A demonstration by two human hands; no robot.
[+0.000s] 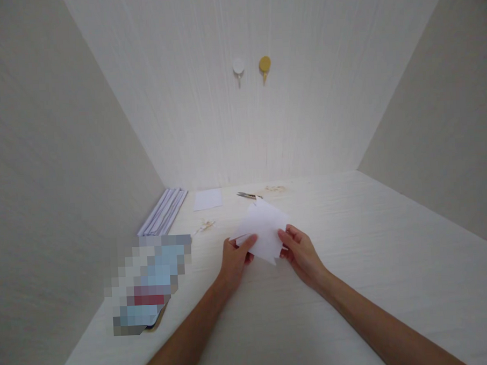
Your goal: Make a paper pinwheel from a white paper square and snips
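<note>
Centre frame, our left hand (233, 259) and right hand (304, 253) pinch white paper (264, 224) between them; pale tabletop (265, 321) below, wall (249, 128) up top!

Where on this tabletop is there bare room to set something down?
Widest bare patch: between the right forearm and the right wall. A smaller one: below the held paper, between both forearms. Crowded: the left, with folded papers, a paper square and a pixelated item.

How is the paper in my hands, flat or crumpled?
Flat: the paper shows a broad, smooth face with notched edges, held between your left hand and right hand. Cannot tell whether folded layers lie underneath.
</note>
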